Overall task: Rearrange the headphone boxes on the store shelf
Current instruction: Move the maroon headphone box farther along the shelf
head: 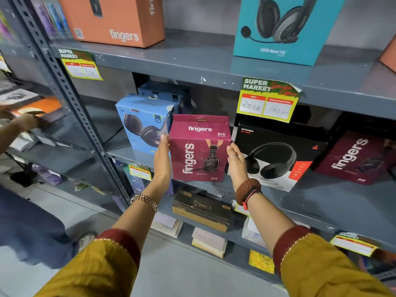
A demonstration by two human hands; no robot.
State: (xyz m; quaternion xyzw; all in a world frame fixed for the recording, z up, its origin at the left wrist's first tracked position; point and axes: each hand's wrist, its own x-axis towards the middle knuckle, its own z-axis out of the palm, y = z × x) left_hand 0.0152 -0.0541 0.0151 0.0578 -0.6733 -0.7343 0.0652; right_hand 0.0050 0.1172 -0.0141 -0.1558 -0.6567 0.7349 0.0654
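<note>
At centre frame, a shopper's left hand and right hand are gripping a maroon Fingers S10 headphone box by its two sides, holding it before the grey metal shelf. A blue headphone box is crowding in just left of it, and a black Rockerz box is sitting at its right. The maroon box is standing upright, long axis vertical, printed front facing the camera. A yellow price tag is hanging above right.
</note>
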